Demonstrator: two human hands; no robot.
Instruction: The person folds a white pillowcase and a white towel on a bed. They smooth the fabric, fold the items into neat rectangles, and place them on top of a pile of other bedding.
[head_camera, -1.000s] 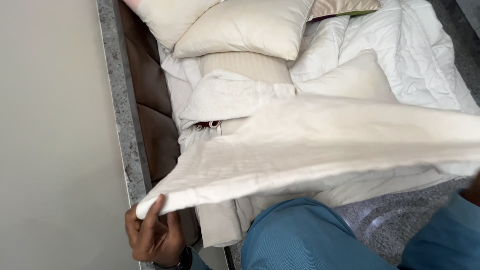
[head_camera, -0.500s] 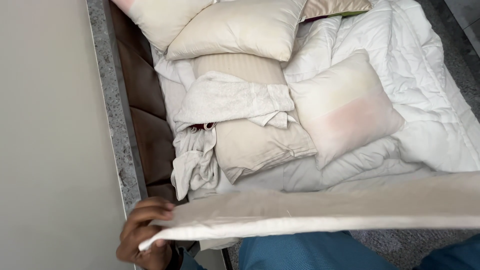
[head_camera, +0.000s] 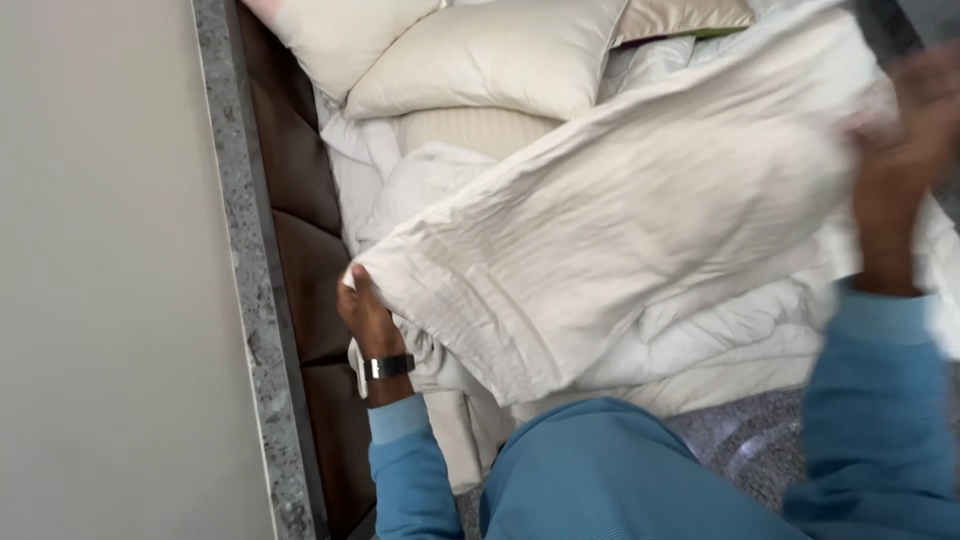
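Two hands in blue sleeves hold a cream pillowcase (head_camera: 620, 240) stretched above the bed. Nearest, the left hand (head_camera: 365, 315), with a watch (head_camera: 388, 366) on its wrist, has its fingers closed on the lower left corner of the cloth, just beside the brown padded headboard (head_camera: 300, 260). From that corner the pillowcase runs up and to the right, wrinkled and partly spread, covering much of the bedding beneath it. At its far end the right hand (head_camera: 905, 160) is raised and blurred; it touches the upper edge of the cloth, but whether its fingers are clamped on it I cannot tell. Under the cloth lies a rumpled white duvet (head_camera: 740, 340). Farther off, cream pillows (head_camera: 490, 60) are piled against the headboard, with a grey speckled ledge (head_camera: 245, 300) along the wall.
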